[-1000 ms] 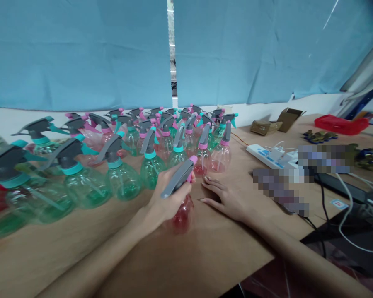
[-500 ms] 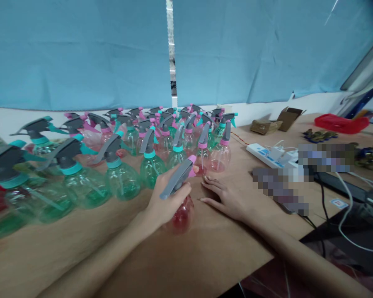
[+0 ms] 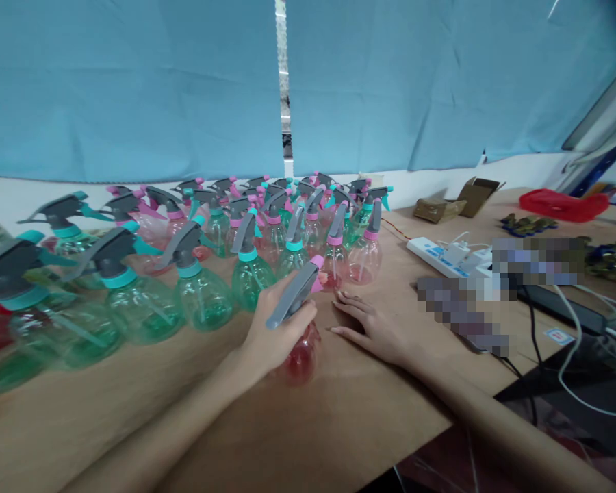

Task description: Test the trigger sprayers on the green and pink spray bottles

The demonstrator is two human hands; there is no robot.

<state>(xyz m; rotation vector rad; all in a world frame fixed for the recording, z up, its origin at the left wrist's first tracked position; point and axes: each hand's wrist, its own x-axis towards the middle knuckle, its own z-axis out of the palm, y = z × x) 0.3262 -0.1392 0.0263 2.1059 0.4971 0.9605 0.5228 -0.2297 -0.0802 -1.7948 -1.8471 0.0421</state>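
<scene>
My left hand (image 3: 274, 332) is wrapped round the neck of a pink spray bottle (image 3: 302, 359) with a grey trigger head and pink nozzle. The bottle is near the table's front, its nozzle pointing away to the right. My right hand (image 3: 372, 325) lies on the table (image 3: 267, 431) just right of it, fingers stretched out and holding nothing. Beyond my left hand stand a green spray bottle (image 3: 251, 277) and another green spray bottle (image 3: 204, 301), both with turquoise collars. A pink spray bottle (image 3: 364, 260) stands behind my right hand.
Several more green and pink spray bottles fill the left and back of the table. To the right are a white power strip (image 3: 436, 257), cables, a brown cardboard box (image 3: 480, 196) and a red item (image 3: 565, 203). A blue curtain (image 3: 185, 89) hangs behind.
Almost nothing differs. The spray bottle's head in my left hand has tilted very slightly; my right hand stays in place.
</scene>
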